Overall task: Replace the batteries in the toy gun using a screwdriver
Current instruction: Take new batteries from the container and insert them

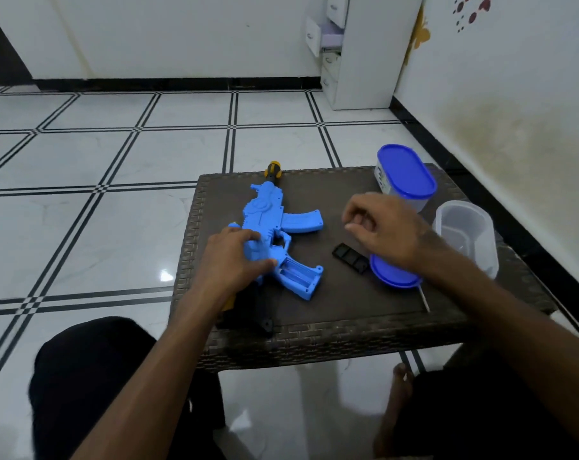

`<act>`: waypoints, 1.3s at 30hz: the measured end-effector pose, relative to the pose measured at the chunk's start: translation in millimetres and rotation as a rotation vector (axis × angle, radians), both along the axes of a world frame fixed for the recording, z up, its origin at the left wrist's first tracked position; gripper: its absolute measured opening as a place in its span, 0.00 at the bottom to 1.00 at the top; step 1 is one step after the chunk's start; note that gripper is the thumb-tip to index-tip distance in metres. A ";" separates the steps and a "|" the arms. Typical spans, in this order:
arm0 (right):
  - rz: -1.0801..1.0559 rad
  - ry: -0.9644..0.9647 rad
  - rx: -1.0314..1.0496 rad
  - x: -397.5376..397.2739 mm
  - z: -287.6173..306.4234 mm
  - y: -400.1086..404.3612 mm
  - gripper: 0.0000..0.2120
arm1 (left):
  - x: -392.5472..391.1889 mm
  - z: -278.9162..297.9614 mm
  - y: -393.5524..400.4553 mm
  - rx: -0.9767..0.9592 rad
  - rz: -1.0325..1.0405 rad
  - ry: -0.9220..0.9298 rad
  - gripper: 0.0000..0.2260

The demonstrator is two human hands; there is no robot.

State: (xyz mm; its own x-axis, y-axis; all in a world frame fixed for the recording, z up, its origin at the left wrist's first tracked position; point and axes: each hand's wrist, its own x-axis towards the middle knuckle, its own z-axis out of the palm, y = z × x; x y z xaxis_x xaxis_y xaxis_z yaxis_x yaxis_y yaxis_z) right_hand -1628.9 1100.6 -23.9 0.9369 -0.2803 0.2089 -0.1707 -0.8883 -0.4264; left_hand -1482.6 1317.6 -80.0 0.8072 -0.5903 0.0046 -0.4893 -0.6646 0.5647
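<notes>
Now our left hand (pixel 236 257) rests on the rear body of the blue toy gun (pixel 275 234), fingers spread flat and pressing it down on the dark woven table (pixel 331 313); the gun lies on its side, grip compartment uncovered, muzzle pointing away from us. Just right of the grip lies a small black cover (pixel 350 258). Our right hand (pixel 386 232) hovers above it, fingers loosely curled; we cannot tell whether it pinches anything. Beneath the wrist sits a blue lid (pixel 394 277), with a thin metal screwdriver shaft (pixel 425 300) poking out beside it. Farther right stand a lidded container (pixel 406 177) and a clear tub (pixel 467 237).
</notes>
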 end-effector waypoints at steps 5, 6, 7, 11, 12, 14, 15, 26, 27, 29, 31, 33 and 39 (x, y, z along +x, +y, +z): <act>-0.363 0.092 -0.030 -48.0 38.2 -69.3 0.05 | -35.3 22.9 -50.5 -0.224 -0.103 0.022 0.12; -0.433 0.197 -0.024 -55.0 41.8 -82.1 0.05 | -45.7 26.4 -63.9 -0.244 -0.158 0.047 0.10; -0.484 0.316 0.012 -60.1 43.9 -92.3 0.05 | -55.7 28.0 -78.0 -0.245 -0.215 0.052 0.10; -0.515 0.558 0.106 -67.0 27.0 -116.7 0.08 | -99.6 28.1 -131.4 -0.212 -0.379 0.102 0.12; -0.506 0.570 0.097 -67.4 21.2 -119.6 0.10 | -108.9 26.1 -143.4 -0.202 -0.402 0.116 0.13; -0.501 0.599 0.085 -65.7 12.0 -118.8 0.12 | -124.8 21.9 -160.9 -0.171 -0.446 0.118 0.15; -0.488 0.612 0.109 -60.5 7.4 -116.0 0.12 | -127.7 20.2 -163.3 -0.156 -0.455 0.110 0.16; -0.394 0.662 0.115 -61.3 -21.3 -107.1 0.09 | -138.8 8.5 -176.4 -0.141 -0.423 0.026 0.13; -0.387 0.673 0.136 -61.6 -20.1 -107.1 0.09 | -138.6 8.7 -176.1 -0.135 -0.428 0.027 0.13; -0.401 0.651 0.187 -66.1 -15.0 -108.6 0.09 | -138.6 9.2 -174.5 -0.125 -0.436 0.031 0.13; -0.440 0.530 0.214 -72.7 -5.1 -110.1 0.08 | -136.1 10.2 -170.5 -0.139 -0.415 0.030 0.13; -0.459 0.344 0.266 -78.7 8.4 -107.5 0.09 | -129.4 9.6 -162.6 -0.166 -0.367 0.048 0.13; -0.282 0.030 0.651 -76.1 41.8 -70.3 0.12 | -97.6 9.2 -120.0 -0.221 -0.234 0.014 0.15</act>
State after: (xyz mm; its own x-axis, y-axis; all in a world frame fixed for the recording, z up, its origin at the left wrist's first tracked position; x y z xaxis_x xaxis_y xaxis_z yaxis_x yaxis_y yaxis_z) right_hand -1705.0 1030.3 18.0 0.8127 -0.5725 -0.1082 -0.3767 -0.3747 -0.8472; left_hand -1580.2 1197.6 -70.9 0.6501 -0.7461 0.1437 -0.6059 -0.3950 0.6906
